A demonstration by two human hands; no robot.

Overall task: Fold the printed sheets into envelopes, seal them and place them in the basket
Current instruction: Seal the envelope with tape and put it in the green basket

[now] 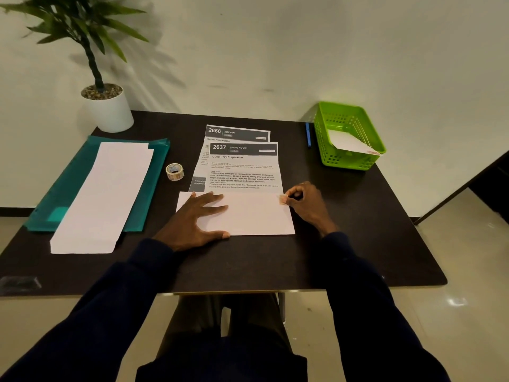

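Dim warm light, soft shadows, wide-angle edge bending, plant point(82, 31) blurred.

Under the left hand's point(197, 219) flat fingers the folded sheet point(253, 216) was smooth, matt white paper, like the printed sheets point(243, 172) beyond the fingertips. The piece of tape point(283, 199) pinched at the right hand's point(308, 205) fingertips looked faintly glossy. The table point(358, 230) around the fingers was dark and matt. Well right of them the basket point(344, 158) was perforated green plastic; well left, the folder point(68, 183) shiny translucent plastic.

2 printed sheets point(243, 166) point(237, 132), 2 envelopes point(248, 216) point(349, 143), 1 tape roll point(174, 171), 1 tape piece point(283, 199), 1 pen point(308, 135), 1 basket point(344, 161), 1 plant point(107, 106), 1 folder point(68, 188).
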